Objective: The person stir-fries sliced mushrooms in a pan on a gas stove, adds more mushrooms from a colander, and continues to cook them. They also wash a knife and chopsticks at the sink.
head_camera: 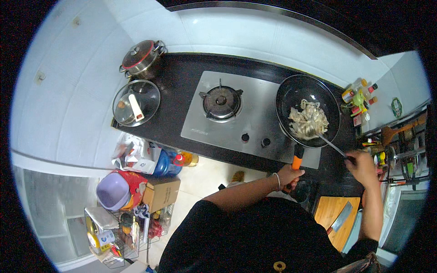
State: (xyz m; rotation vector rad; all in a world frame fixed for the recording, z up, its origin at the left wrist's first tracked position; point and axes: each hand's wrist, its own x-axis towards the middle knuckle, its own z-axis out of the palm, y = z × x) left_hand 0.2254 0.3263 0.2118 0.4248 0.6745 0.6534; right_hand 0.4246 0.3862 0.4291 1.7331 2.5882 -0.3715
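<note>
A black wok point(297, 92) sits over the right side of the steel gas hob point(259, 99), with pale sliced food point(309, 119) gathered in its lower half. My left hand point(289, 175) is closed around the wok's orange and black handle point(297, 161). In my right hand point(362, 168) is the dark grip of a metal spatula point(333, 145); the tool reaches down-left into the food, which hides its head. The hob's left burner point(222, 100) holds nothing, and two black knobs lie between it and the wok.
A lidded steel pot point(138, 58) and a glass lid point(150, 102) lie at the counter's left end. Seasoning bottles point(356, 90) stand right of the wok. A cleaver point(342, 217) rests on a wooden cutting board point(324, 213) at lower right. Utensils hang along the right wall.
</note>
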